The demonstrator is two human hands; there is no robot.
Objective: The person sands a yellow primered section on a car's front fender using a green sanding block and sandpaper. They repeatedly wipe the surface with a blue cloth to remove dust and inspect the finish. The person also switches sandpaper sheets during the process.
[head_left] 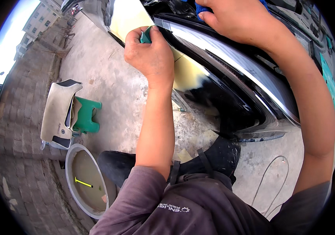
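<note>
Dark shirt (210,199), nearest, at six o'clock. Left hand (149,56), near twelve: pinched together on folded green sheet (146,36); whether car panel (187,72) is touched by it cannot be told. Right hand (238,19), one o'clock: closed on blue cloth (202,11). Panel: cream-patched, just past twelve, beside shiny strip (214,49). Sheet best held flat, pressure spread lightly, strip's edge spared.

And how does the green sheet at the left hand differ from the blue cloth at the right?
The folded sheet is green; the cloth is blue. The left hand pinches the sheet; the right hand covers part of the cloth. Both are partly hidden.
</note>
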